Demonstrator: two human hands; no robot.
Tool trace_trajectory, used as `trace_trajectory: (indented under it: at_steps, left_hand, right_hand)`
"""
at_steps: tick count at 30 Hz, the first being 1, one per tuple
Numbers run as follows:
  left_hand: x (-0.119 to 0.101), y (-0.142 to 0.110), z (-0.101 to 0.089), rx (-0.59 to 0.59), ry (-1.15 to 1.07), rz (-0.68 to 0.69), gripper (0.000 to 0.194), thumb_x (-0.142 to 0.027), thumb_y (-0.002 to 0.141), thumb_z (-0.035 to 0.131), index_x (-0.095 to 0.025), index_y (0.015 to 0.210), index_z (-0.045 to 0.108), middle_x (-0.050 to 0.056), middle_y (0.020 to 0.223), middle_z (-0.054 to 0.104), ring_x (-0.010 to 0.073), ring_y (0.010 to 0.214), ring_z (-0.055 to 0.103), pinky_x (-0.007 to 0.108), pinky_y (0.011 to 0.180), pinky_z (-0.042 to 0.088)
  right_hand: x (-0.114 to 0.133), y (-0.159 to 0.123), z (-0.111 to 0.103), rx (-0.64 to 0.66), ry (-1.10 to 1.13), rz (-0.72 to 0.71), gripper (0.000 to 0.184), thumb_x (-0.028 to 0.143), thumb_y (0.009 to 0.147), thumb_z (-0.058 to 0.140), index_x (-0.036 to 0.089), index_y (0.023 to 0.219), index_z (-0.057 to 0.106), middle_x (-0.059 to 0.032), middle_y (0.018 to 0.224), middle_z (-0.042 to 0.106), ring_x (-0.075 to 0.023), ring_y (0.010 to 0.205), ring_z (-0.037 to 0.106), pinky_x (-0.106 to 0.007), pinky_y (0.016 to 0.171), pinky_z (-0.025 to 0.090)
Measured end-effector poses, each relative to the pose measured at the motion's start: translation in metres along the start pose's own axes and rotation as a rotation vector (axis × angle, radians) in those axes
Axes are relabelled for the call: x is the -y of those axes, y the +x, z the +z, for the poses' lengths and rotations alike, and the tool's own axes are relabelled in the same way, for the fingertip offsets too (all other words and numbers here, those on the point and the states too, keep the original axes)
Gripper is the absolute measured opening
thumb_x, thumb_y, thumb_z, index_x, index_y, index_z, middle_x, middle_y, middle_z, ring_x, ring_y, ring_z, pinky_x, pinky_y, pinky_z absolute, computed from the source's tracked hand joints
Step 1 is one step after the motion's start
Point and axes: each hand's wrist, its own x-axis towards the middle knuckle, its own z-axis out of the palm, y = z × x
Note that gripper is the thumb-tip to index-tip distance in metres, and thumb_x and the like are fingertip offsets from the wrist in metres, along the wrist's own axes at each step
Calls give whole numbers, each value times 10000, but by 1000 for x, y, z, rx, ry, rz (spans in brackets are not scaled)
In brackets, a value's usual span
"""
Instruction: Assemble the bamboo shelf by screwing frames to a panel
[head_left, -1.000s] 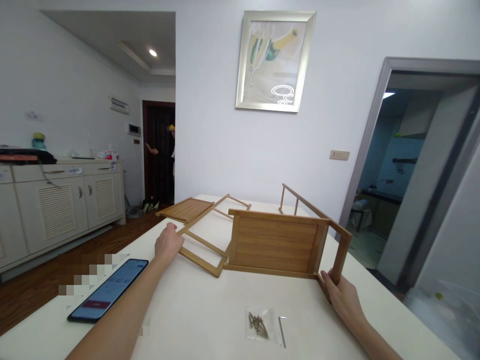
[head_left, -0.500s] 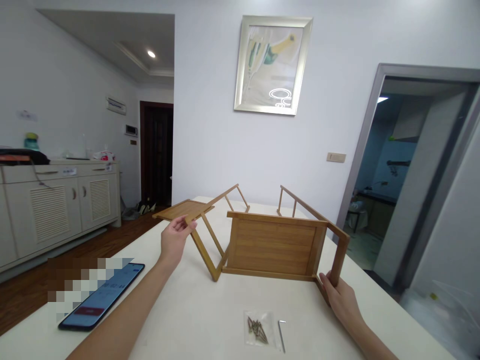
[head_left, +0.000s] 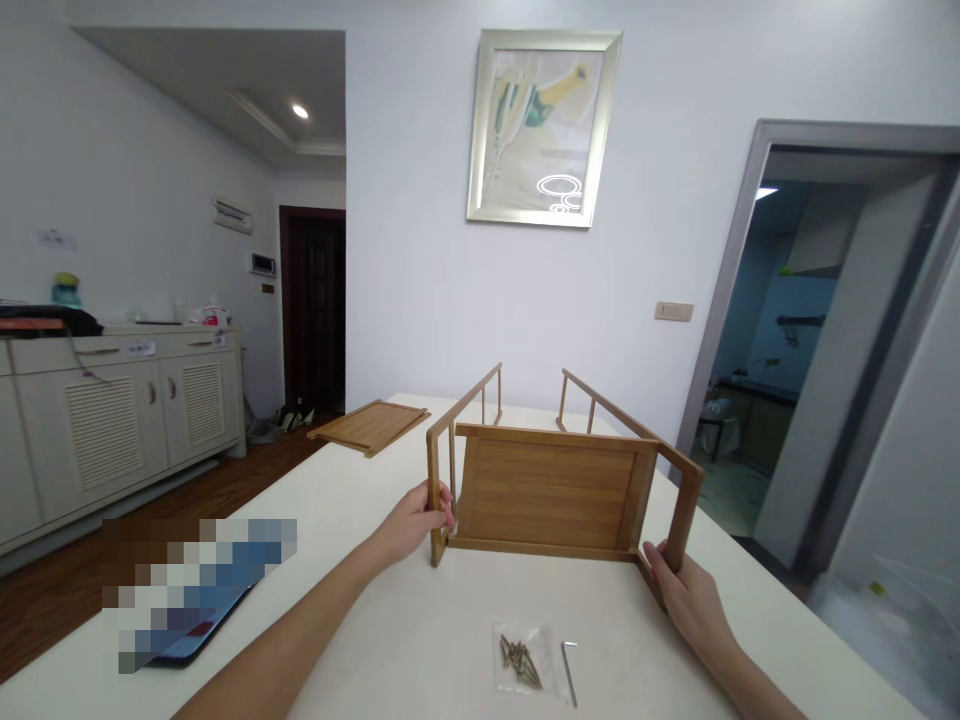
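My left hand [head_left: 416, 518] is closed round the front upright of a wooden side frame [head_left: 433, 465], which stands upright against the left end of a wooden panel [head_left: 551, 490]. On the other side, my right hand [head_left: 684, 580] grips the lower front part of a second wooden side frame [head_left: 684, 510] at the panel's right end. The panel stands on its long edge between the two frames. In front of it lie a clear bag of screws [head_left: 519, 662] and a hex key [head_left: 571, 674].
Another wooden panel [head_left: 371, 425] lies flat at the back left of the white table [head_left: 405, 630]. A phone [head_left: 187, 645], partly pixelated, rests by the left edge. Behind the table rises a wall with a framed picture [head_left: 546, 130].
My left hand has moved right and down, swinging the left side frame from a leftward tilt to upright beside the panel. My right hand has barely moved.
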Motion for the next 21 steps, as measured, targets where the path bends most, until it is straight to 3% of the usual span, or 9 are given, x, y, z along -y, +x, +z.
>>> trace_trajectory:
  at_steps: [5,9,13,21]
  left_hand:
    - [-11,-6,-13,123,137,-37,181,-115,682,563,-181,846,527,47,884,661,213,934,623,349,822,468]
    - [-14,-9,-20,171,90,-88,189,-162,709,588,-185,882,516,52,941,628,190,901,601,340,785,485]
    - [-16,-12,-19,188,56,-141,200,-197,708,614,-188,875,504,43,936,606,167,855,584,332,761,494]
    - [-19,-30,-10,238,62,-110,165,-208,744,589,-196,882,500,29,898,603,153,812,568,291,719,453]
  right_hand:
    - [0,0,0,7,-11,14,462,638,775,393,223,614,514,-37,562,631,-232,599,580,-308,579,419]
    - [-2,2,1,-3,-15,6,461,634,774,395,222,611,522,-31,562,626,-225,594,571,-306,588,422]
    - [-3,1,1,-18,-1,5,457,629,766,408,219,621,550,-37,586,644,-230,609,581,-307,605,431]
    - [-3,1,-1,9,-5,38,472,625,790,381,217,658,576,-53,646,672,-252,676,611,-322,652,442]
